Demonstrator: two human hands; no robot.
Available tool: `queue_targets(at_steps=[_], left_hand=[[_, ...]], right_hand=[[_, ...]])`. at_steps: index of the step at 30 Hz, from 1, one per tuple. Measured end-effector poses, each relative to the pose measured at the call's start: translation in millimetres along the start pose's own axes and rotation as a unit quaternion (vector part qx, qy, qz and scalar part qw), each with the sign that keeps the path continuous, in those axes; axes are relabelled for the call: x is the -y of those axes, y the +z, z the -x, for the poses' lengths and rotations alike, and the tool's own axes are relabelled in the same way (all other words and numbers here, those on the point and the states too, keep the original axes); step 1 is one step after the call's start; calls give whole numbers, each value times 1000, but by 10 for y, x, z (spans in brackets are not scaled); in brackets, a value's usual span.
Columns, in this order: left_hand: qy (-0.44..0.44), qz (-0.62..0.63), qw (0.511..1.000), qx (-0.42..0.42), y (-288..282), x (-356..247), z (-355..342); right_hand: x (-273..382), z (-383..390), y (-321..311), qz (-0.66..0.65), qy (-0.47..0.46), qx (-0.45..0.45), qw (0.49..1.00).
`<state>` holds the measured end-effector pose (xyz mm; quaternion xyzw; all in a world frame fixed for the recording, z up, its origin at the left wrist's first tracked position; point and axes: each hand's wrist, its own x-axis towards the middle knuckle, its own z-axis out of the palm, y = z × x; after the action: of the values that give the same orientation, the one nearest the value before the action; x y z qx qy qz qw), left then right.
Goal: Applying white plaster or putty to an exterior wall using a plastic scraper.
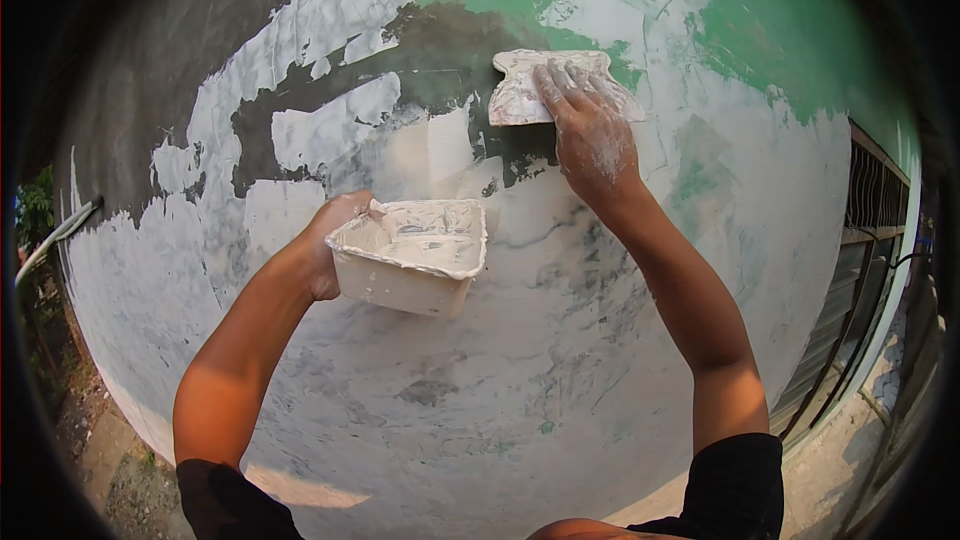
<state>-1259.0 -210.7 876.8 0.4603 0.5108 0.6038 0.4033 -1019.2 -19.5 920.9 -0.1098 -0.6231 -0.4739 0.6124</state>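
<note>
My left hand (334,245) grips the side of a white rectangular plastic container (400,280), which has white paste inside and smeared along its rim. My right hand (595,140) holds a flat, paste-coated spreader (517,85) with fingers over its back, up against the wall (440,360) where grey and green paint meet the white coating. The spreader sits higher and further right than the container. White smudges cover my right hand's fingers and back. Rough white patches spread over much of the wall, with dark grey showing at upper left and green at upper right.
At the right edge are a barred window (867,190) with slats below and a paved strip (835,470). At the left are a pale pipe (68,226), plants (35,205) and rough ground (120,470) along the wall's foot.
</note>
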Motion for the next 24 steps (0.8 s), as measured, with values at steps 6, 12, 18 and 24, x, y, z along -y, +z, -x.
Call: queue_targets(at_steps=[6, 12, 18, 24], left_hand=[[-5, 47, 998, 33, 0, 48, -156], [-8, 47, 997, 57, -100, 7, -176], [-29, 10, 999, 39, 29, -130, -39], [-24, 8, 999, 32, 22, -44, -124]], right_hand=[[140, 421, -128, 75, -39, 134, 987], [183, 735, -587, 80, -103, 156, 979], [-187, 26, -565, 29, -42, 42, 998], [-282, -480, -119, -11, -104, 24, 994]])
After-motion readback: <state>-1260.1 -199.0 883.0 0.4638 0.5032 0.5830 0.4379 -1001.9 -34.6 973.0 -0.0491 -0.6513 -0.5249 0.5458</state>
